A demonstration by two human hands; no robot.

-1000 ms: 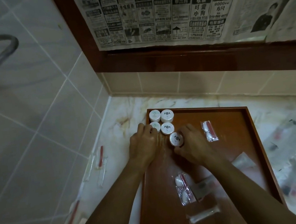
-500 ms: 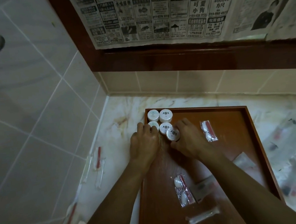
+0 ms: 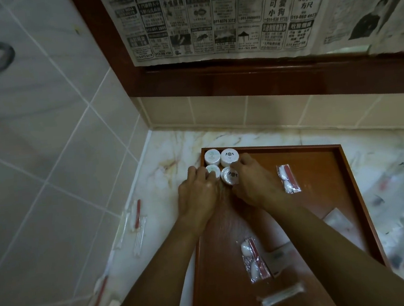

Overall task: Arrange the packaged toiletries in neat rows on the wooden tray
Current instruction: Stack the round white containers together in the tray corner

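1. A wooden tray (image 3: 349, 187) was set on a marble counter (image 3: 159, 162), in the corner below a tiled wall (image 3: 30, 121).
2. Four round white jars were grouped in the tray's far left corner: two far jars (image 3: 210, 156) (image 3: 229, 156) side by side, two near jars (image 3: 212, 169) (image 3: 229, 175) just in front of them.
3. The left hand (image 3: 200, 195) was laid over the near left jar, fingers curled on it.
4. The right hand (image 3: 256, 184) was held at the near right jar, which was tilted and pinched by the fingertips.
5. Clear packets were scattered on the tray: one to the right (image 3: 288, 178), one nearer (image 3: 254, 259), one nearest (image 3: 282, 296).
6. Further packets (image 3: 137, 219) were left on the counter to the left.
7. Newspaper (image 3: 231, 15) was hung above.
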